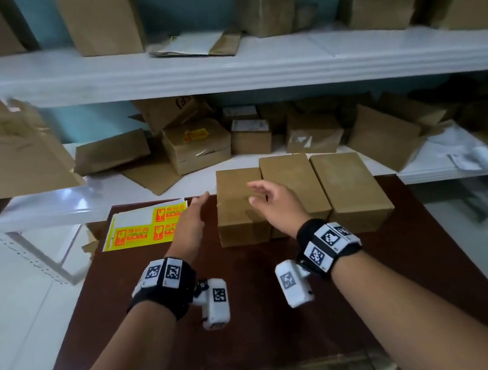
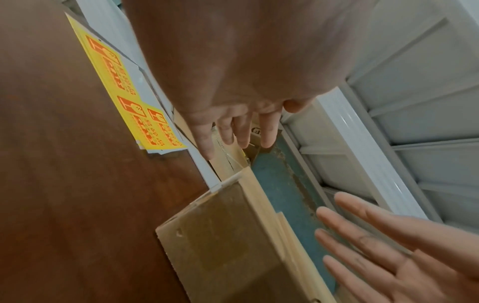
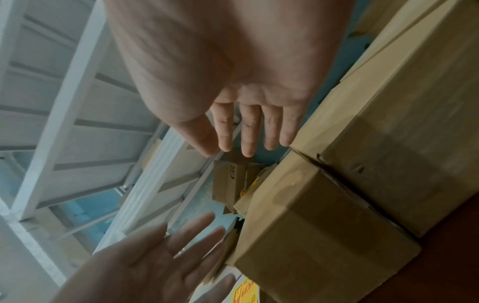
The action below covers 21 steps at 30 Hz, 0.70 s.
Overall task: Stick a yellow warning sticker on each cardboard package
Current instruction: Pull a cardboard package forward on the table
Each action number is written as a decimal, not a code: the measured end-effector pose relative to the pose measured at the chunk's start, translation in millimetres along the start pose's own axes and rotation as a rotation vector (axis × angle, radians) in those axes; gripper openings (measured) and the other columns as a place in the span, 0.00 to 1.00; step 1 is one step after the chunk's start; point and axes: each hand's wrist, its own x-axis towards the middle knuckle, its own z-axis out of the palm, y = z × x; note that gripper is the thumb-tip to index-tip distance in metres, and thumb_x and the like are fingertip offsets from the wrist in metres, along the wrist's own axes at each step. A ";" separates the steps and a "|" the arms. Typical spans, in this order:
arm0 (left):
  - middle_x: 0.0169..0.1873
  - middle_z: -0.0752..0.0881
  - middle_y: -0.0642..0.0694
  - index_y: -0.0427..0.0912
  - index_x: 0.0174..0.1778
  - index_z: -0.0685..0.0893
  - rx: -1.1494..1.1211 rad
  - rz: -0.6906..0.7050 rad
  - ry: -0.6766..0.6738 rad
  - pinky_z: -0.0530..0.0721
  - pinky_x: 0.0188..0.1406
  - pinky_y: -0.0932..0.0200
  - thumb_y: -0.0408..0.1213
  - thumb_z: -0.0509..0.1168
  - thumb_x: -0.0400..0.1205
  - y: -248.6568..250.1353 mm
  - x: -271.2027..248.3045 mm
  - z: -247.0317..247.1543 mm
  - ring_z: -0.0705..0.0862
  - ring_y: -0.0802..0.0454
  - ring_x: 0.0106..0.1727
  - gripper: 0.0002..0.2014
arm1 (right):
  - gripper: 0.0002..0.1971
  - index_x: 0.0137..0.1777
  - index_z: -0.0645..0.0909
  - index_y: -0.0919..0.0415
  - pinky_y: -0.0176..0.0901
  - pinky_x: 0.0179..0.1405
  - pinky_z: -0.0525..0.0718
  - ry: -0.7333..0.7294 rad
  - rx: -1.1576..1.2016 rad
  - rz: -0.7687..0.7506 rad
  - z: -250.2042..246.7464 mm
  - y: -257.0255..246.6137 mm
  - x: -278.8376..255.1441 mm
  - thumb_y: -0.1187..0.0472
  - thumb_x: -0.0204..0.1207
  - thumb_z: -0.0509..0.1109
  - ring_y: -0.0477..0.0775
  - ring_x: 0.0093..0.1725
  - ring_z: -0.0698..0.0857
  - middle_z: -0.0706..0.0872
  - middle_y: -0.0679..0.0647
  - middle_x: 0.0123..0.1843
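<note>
Three plain cardboard packages stand side by side at the far edge of the brown table [image 1: 249,304]: the left package [image 1: 240,215], the middle package [image 1: 293,179] and the right package [image 1: 351,188]. No sticker shows on their tops. A yellow sticker sheet [image 1: 145,228] with orange warning labels lies flat to their left. My left hand [image 1: 197,208] hovers open between the sheet and the left package. My right hand [image 1: 257,194] is open above the left package, fingers spread, holding nothing. In the left wrist view the left hand's fingers [image 2: 233,131] are straight beside the sheet [image 2: 129,92].
A white shelf rack [image 1: 225,75] stands right behind the table. Its lower shelf holds several loose cardboard boxes, one box [image 1: 198,147] bearing a yellow sticker. More boxes sit on the upper shelf. White floor lies to both sides of the table.
</note>
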 end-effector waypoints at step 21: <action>0.71 0.81 0.38 0.36 0.74 0.79 -0.101 -0.138 0.079 0.78 0.73 0.43 0.46 0.55 0.90 19.7 -51.0 -29.9 0.79 0.39 0.72 0.22 | 0.19 0.75 0.78 0.44 0.43 0.74 0.75 0.113 -0.052 -0.091 10.9 -19.5 -57.6 0.54 0.85 0.66 0.46 0.77 0.76 0.80 0.42 0.76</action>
